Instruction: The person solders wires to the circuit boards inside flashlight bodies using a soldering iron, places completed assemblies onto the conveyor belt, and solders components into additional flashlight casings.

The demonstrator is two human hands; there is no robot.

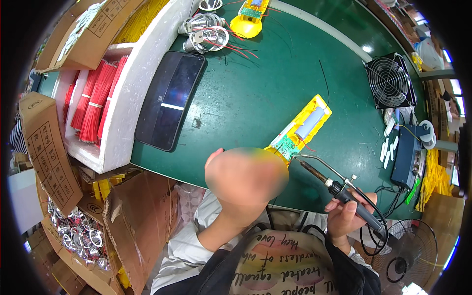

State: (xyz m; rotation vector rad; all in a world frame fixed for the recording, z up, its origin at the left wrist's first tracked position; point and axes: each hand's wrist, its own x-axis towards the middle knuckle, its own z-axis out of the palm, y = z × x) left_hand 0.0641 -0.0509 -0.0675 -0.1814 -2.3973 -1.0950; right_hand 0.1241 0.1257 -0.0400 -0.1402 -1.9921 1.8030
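My left hand (246, 177), blurred in the picture, is closed around the near end of a yellow plastic flashlight housing (320, 104). The housing lies tilted over the green table, open side up. Inside it sit a lilac cylindrical battery (311, 123) and a small green circuit board (285, 145) with thin wires. My right hand (344, 219) grips the dark handle of a soldering iron (363, 212). A thin bent metal tube (327, 164) runs along the iron, and both tips reach the edge of the board. Whether they touch it I cannot tell.
A black phone (169, 101) lies beside a white foam box (120, 118) of red wire bundles. Silver reflectors (206, 34) and another yellow housing (246, 27) are at the back. Right stand a black fan (391, 81), a dark blue soldering station (409, 156) and white sticks (387, 150).
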